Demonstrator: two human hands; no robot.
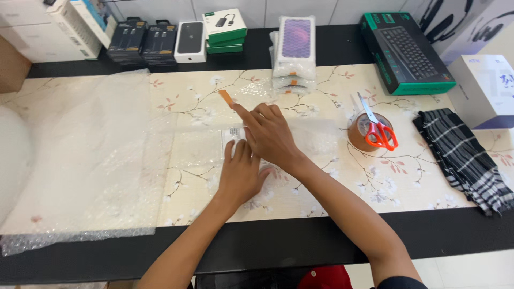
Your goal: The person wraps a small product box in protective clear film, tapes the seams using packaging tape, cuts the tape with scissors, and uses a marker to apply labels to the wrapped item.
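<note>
Left hand (239, 174) lies flat, fingers together, pressing a small bubble-wrapped package (235, 140) onto the flowered desk (300, 206); right hand (269, 132) rests palm down on the same package, forefinger extended and carrying a short strip of brown tape (226, 98) on its tip, otherwise grasping nothing. The wrap appears folded over the item, but no tape shows on it yet. Outward lie the bubble wrap sheet (85, 160), tape roll (360, 134) bearing red-handled scissors (377, 128), and wrapped parcels (293, 53) behind.

Bare bench (300, 200) is lying open near the hands; tape roll (369, 132) with scissors (379, 128) is blocking the right
</note>
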